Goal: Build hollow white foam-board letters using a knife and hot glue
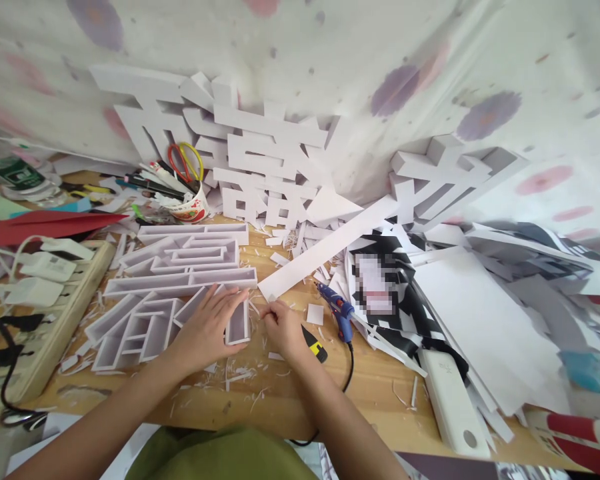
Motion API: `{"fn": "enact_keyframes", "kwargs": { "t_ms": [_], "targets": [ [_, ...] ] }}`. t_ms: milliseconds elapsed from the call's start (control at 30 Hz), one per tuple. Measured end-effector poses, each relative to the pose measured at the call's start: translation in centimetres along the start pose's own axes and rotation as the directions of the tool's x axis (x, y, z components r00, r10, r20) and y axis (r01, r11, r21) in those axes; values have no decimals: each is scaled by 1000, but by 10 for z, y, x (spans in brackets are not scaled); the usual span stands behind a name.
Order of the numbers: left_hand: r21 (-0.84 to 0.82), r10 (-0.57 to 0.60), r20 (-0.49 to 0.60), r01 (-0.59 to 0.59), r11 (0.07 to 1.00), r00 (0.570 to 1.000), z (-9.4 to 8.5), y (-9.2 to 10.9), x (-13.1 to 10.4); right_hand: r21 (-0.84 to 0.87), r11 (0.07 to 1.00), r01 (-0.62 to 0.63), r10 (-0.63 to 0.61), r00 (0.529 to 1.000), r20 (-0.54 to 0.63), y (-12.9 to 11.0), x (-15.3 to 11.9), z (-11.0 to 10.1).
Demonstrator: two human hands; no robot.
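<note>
A hollow white character (140,330) built from thin board strips lies on the wooden table, its open compartments facing up. Across its right end spreads my left hand (210,327), thumb at the lower edge and fingers at the upper, gripping it. My right hand (283,325) is closed in a pinch just right of it, at the near end of a long white strip (330,248). What sits between those fingertips is hidden. A yellow-and-black cutter (316,345) lies partly behind my right forearm. Beside it is a blue glue gun (339,308) with a glue stick in its back.
Finished white characters (275,153) lean against the patterned curtain. Scissors (185,160) and pens stand in a cup (190,207). A power strip (63,313) lies left; a white power bank (453,403) and board sheets (490,320) lie right. Offcuts litter the table.
</note>
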State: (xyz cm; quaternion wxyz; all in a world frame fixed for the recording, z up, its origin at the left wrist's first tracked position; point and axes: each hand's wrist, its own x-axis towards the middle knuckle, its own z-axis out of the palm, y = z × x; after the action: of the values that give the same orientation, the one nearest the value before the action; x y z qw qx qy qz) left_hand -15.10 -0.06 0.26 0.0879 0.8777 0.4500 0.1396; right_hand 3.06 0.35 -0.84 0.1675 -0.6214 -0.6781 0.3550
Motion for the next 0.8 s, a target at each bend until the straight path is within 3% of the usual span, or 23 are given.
{"fn": "enact_keyframes", "kwargs": {
  "t_ms": [300,567,800],
  "targets": [
    [2,-5,-1,5,1000,1000,1,-1,0,-54,988,141,-134,984,116,-5,3,14],
    [-6,-3,-21,3,1000,1000,2,0,1,-310,938,157,-104,978,179,-13,-1,22],
    [-1,10,-27,-10,1000,1000,3,-1,0,-296,942,156,-108,979,172,-11,1,21]
  ]
}}
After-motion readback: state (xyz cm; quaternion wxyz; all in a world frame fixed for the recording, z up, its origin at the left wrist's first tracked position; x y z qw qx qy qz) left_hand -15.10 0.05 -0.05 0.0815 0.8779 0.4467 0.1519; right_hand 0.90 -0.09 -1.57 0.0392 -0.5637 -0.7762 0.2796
